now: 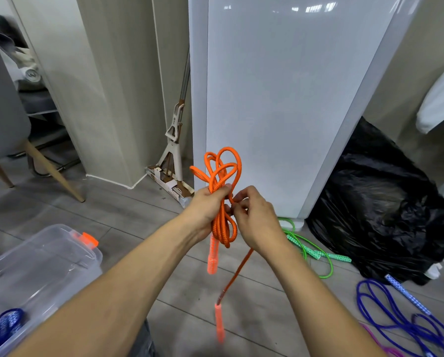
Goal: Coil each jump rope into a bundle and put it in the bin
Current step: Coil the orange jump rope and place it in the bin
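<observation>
Grey plank flooring (pixel 61 207) runs under everything, with a tall white cabinet (pixel 280 99) behind at twelve o'clock. At eight o'clock sits the clear bin (pixel 61 229), a blue jump rope (pixel 4 325) lying bundled in its near corner. At the centre the left hand (pixel 208 204) reaches forward on an outstretched forearm, fingers and thumb curled round the waist of the orange jump rope (pixel 223 171); its loops stand up toward twelve and sag toward six, and one orange handle (pixel 212 256) hangs just under the fist. Just beside it at three o'clock, the right hand (pixel 254 217), wrist turned inward, pinches the free strand against the bundle; that strand drops toward six to the second handle (pixel 219 323), which dangles low. The braided cord looks light, limp and slightly springy, so the loops would likely flop open unless clamped at the middle, with the tail kept taut for wrapping. Further right, at four o'clock, a green rope (pixel 308 248) and a purple rope (pixel 386 313) lie loose on the floor before a black bag (pixel 386 215)
</observation>
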`<state>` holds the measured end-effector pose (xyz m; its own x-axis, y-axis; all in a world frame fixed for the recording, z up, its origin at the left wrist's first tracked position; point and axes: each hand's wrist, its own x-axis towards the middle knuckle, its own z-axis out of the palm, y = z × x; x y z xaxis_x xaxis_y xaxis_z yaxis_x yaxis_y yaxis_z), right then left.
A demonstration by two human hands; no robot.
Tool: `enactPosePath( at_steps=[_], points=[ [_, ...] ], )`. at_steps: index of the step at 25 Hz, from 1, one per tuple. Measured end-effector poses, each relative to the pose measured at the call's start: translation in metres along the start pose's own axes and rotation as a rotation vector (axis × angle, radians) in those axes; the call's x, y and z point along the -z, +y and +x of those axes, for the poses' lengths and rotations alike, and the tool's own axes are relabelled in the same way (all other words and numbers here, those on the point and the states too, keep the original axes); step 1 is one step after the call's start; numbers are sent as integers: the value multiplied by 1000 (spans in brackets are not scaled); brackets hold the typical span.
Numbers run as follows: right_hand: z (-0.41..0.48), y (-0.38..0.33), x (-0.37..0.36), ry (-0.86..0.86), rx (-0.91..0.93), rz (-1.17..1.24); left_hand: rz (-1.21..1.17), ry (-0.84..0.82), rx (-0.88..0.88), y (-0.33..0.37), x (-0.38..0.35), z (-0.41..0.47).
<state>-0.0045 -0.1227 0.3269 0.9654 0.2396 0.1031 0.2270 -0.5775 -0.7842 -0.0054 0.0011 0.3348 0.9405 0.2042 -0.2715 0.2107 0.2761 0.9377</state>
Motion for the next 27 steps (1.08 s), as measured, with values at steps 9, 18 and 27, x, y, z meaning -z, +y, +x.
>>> enactPosePath(
  at_steps=[9, 18, 27],
  points=[
    [-2, -2, -2, -33, 42, -35, 386, -80, -162, 4, 8, -5],
    [3, 13, 36, -363, -67, -10, 20, 41, 164, 14, 38, 22],
    [0, 16, 79, -188, 99, -37, 1162, -281, 37, 0, 42, 12]
  ],
)
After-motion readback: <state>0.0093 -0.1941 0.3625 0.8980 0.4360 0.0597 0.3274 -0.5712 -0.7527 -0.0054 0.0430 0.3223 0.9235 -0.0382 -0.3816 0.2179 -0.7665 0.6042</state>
